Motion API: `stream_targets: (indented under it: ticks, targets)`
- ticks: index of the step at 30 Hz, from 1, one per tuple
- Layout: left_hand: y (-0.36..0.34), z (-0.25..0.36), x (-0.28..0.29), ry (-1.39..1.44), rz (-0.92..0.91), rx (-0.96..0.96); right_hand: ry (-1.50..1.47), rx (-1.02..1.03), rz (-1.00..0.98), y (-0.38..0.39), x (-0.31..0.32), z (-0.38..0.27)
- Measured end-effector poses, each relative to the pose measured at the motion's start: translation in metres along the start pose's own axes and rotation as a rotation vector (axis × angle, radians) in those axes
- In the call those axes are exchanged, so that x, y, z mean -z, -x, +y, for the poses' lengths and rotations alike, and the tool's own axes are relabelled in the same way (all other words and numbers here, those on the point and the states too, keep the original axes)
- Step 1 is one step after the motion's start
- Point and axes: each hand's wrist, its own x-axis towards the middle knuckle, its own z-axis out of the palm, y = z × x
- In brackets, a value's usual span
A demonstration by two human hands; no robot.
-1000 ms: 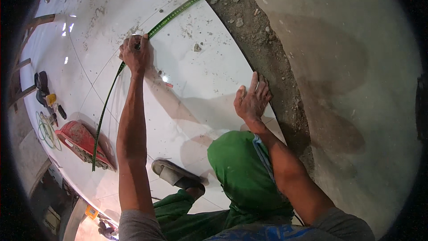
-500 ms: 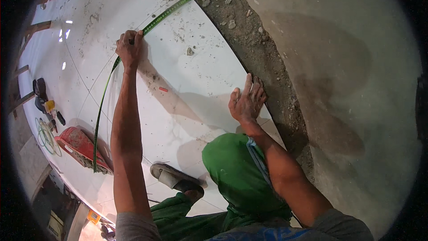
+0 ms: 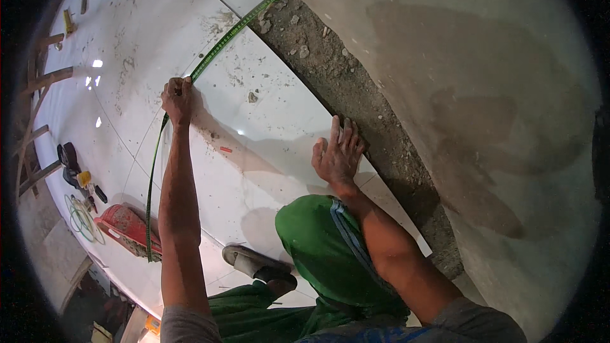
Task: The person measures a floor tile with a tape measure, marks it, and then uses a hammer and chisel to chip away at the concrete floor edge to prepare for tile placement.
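Note:
My left hand point(image 3: 178, 100) is closed, pinching the green tape measure blade point(image 3: 222, 41) just above the white floor tiles point(image 3: 273, 82). From my fingers the blade stretches up to the foot of the wall, crossing the dirt strip at its far end. Its other part hangs in a curve beside my left forearm. My right hand point(image 3: 338, 157) rests with fingers spread on the tile edge, its fingertips at the border of the dirt. Nothing is held in it. A small red piece point(image 3: 225, 149) and a pebble point(image 3: 253, 97) lie on the tiles between my hands.
The dirt strip point(image 3: 318, 51), with stones, runs along the grey wall point(image 3: 457, 57) on the right. Left lie a red scoop-like container point(image 3: 125, 225), a coil of pale green cord point(image 3: 81, 216) and several dark tools. Wooden pieces point(image 3: 51, 80) line the far left.
The view has turned and shifted, so the floor and things on it appear lower. Against the tiles, both hands keep about the same places, the left still gripping the tape.

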Motion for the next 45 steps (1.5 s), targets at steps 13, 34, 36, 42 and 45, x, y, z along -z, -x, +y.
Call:
stream_targets:
  ticks: [13, 34, 36, 42, 45]
  targets:
    - [-0.001, 0.002, 0.004, -0.009, 0.034, -0.051, 0.004, 0.009, -0.008, -0.001, 0.001, 0.0]
    - [0.0, -0.004, 0.002, 0.04, 0.021, -0.025, 0.016, 0.012, 0.003, 0.0, 0.001, -0.003]
    - [-0.001, -0.008, 0.003, 0.097, 0.011, -0.029, 0.015, 0.025, 0.002, -0.002, 0.0, -0.003]
    - [0.003, -0.013, 0.005, -0.014, 0.064, -0.07, 0.037, 0.03, -0.027, 0.001, 0.003, -0.012]
    - [0.003, -0.008, -0.001, 0.041, 0.071, -0.093, 0.049, 0.024, -0.038, 0.0, 0.002, -0.008]
